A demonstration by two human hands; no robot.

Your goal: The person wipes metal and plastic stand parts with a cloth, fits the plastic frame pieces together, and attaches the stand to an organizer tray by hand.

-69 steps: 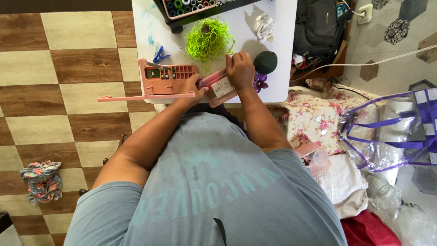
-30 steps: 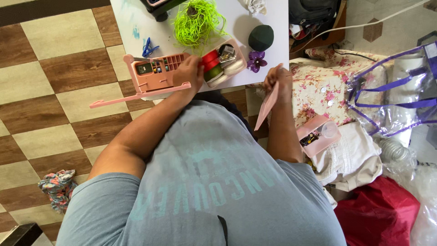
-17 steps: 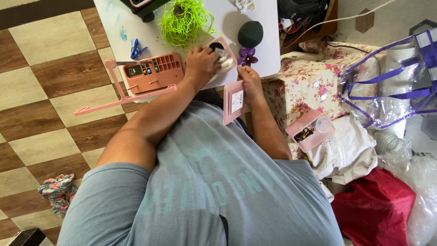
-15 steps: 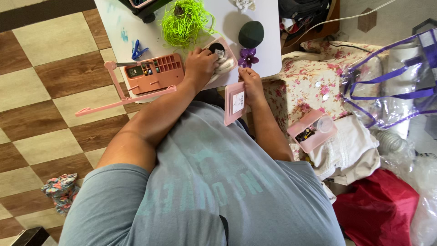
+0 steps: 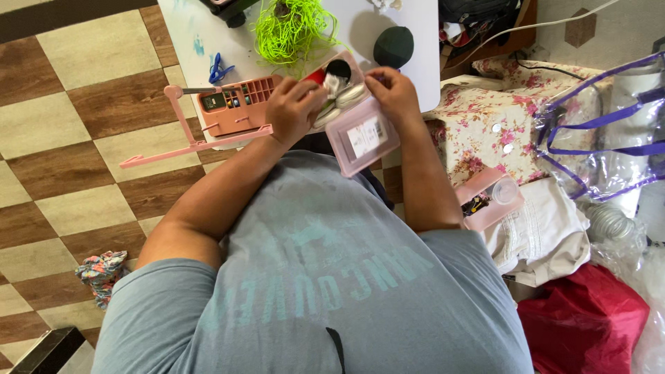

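Head view: we see checkered brown floor tiles (image 5: 76, 131) under a white table (image 5: 415, 48). Our left hand (image 5: 294, 107) grips the open pink sewing box (image 5: 332, 86); our right hand (image 5: 395, 90) pinches its lid (image 5: 364, 135) at the table's edge.

Pink lid (image 5: 361, 136), neon-green thread (image 5: 292, 29), brown-checkered floor (image 5: 76, 118).

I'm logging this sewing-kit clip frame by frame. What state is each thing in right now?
Pink lid: off its box, held by right hand.
Small pink box: open, thread spools showing, left hand on it.
Compartment tray: open, small items inside.
Green cord: tangled, loose on the white table.
Clear bag: open.
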